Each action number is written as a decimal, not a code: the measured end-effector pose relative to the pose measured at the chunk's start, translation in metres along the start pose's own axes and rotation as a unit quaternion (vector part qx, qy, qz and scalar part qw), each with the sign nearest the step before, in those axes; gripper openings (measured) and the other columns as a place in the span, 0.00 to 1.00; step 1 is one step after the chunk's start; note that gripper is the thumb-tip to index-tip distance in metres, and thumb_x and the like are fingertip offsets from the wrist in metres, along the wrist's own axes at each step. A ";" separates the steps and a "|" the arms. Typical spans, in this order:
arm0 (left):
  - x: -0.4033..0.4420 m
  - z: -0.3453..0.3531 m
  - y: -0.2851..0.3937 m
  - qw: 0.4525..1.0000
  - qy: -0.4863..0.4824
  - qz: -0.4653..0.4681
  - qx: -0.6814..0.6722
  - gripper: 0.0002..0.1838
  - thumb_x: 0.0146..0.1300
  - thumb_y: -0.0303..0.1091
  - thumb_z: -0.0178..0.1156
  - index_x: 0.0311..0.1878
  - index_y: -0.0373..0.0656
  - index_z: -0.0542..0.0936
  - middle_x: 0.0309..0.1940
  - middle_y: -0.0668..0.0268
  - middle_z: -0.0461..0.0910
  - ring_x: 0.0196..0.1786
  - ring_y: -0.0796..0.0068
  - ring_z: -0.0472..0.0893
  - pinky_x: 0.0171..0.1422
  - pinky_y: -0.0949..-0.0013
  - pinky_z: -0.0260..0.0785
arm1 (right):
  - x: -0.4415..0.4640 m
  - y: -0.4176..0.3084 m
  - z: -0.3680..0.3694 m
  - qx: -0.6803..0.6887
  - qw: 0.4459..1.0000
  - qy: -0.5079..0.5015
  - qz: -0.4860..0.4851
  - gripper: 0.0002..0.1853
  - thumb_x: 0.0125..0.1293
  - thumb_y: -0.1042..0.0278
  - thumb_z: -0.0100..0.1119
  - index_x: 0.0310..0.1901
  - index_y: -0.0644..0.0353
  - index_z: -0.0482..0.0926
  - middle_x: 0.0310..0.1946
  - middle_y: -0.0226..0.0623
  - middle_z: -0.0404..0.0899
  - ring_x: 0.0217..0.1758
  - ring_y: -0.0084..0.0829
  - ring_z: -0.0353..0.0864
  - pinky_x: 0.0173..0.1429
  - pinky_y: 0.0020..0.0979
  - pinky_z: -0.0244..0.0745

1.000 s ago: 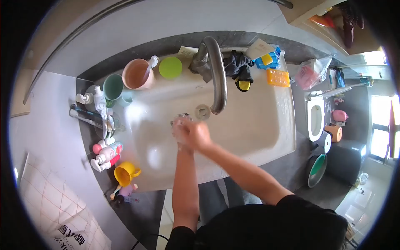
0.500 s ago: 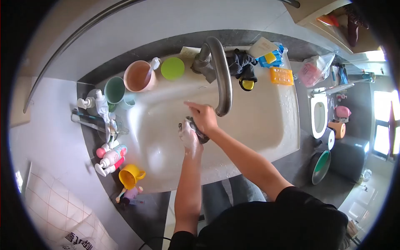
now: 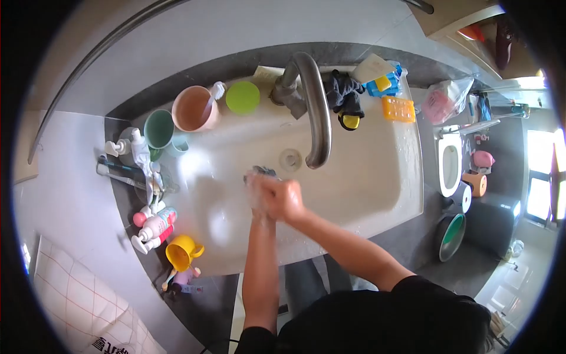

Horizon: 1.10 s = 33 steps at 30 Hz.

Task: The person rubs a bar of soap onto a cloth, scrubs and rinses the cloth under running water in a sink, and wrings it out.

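Between blurred hands [image 3: 286,200], dark item [image 3: 267,171] mostly hidden

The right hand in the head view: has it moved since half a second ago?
Yes. The right hand has drawn back toward the person, away from the faucet; the drain, hidden then, now shows.

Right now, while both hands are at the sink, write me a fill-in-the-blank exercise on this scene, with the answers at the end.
1. The hand nearer the tip of the faucet is the person's own ____ one.
2. A dark item is partly hidden by the person's two ____.
3. The mug beside the sink is ____ in colour.
4. The round object between the pink cup and the faucet is ____ in colour.

Missing words: right; hands; yellow; green.
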State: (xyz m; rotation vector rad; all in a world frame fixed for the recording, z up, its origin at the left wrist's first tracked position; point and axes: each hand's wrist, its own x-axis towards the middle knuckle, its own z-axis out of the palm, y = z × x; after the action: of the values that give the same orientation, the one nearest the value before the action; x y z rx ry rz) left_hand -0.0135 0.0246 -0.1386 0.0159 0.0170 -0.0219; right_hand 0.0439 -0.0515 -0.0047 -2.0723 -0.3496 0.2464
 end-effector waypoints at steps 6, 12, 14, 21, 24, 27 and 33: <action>0.008 -0.026 0.026 0.969 0.220 -0.042 0.101 0.18 0.81 0.51 0.45 0.42 0.52 0.77 0.37 0.72 0.79 0.42 0.75 0.80 0.47 0.63 0.76 | -0.006 0.020 0.010 0.009 0.996 -0.019 0.081 0.14 0.71 0.68 0.63 0.56 0.54 0.89 0.33 0.55 0.83 0.28 0.36 0.83 0.40 0.35 0.80; 0.030 0.079 -0.005 0.874 0.400 -0.014 0.276 0.18 0.82 0.50 0.47 0.46 0.49 0.79 0.40 0.69 0.82 0.47 0.71 0.85 0.52 0.61 0.80 | 0.046 0.043 -0.009 0.069 0.985 -0.018 0.156 0.17 0.78 0.61 0.57 0.62 0.54 0.84 0.41 0.48 0.87 0.43 0.33 0.85 0.55 0.37 0.78; 0.038 0.102 -0.019 0.886 0.402 0.068 0.222 0.19 0.82 0.54 0.49 0.48 0.49 0.79 0.41 0.70 0.83 0.45 0.74 0.86 0.50 0.62 0.82 | 0.048 0.044 -0.022 0.133 0.952 -0.077 0.264 0.20 0.79 0.56 0.58 0.63 0.60 0.83 0.53 0.46 0.86 0.56 0.32 0.82 0.66 0.34 0.74; 0.046 0.113 -0.015 0.876 0.423 0.087 0.217 0.10 0.72 0.29 0.68 0.53 0.41 0.79 0.45 0.65 0.82 0.48 0.73 0.84 0.51 0.66 0.81 | -0.003 0.031 -0.035 0.251 0.947 -0.014 0.198 0.14 0.74 0.61 0.68 0.52 0.63 0.85 0.45 0.33 0.83 0.52 0.23 0.79 0.60 0.30 0.74; 0.043 0.102 -0.017 0.850 0.403 0.154 0.304 0.09 0.72 0.28 0.67 0.52 0.42 0.78 0.44 0.66 0.81 0.47 0.73 0.83 0.49 0.67 0.80 | 0.010 0.030 -0.034 0.191 0.953 0.080 0.223 0.08 0.73 0.66 0.70 0.42 0.62 0.83 0.33 0.23 0.78 0.41 0.18 0.75 0.48 0.26 0.73; 0.049 0.115 -0.020 0.804 0.451 0.240 0.306 0.08 0.72 0.25 0.66 0.47 0.43 0.75 0.41 0.67 0.78 0.45 0.74 0.81 0.50 0.68 0.77 | 0.043 0.037 -0.048 0.220 0.946 0.161 0.177 0.11 0.70 0.67 0.71 0.40 0.63 0.80 0.26 0.22 0.74 0.33 0.17 0.70 0.38 0.25 0.70; 0.048 0.090 -0.022 0.775 0.528 0.174 0.301 0.11 0.82 0.43 0.53 0.45 0.47 0.75 0.41 0.68 0.77 0.41 0.75 0.78 0.46 0.66 0.76 | 0.020 -0.003 -0.053 0.115 0.993 0.034 -0.006 0.07 0.69 0.63 0.70 0.36 0.57 0.87 0.22 0.33 0.77 0.31 0.25 0.77 0.45 0.35 0.75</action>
State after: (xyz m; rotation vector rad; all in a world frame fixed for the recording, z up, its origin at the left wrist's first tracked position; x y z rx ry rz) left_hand 0.0353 0.0000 -0.0501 0.6828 1.1499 0.3618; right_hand 0.0785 -0.0857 0.0237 -1.8452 -0.2791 0.1985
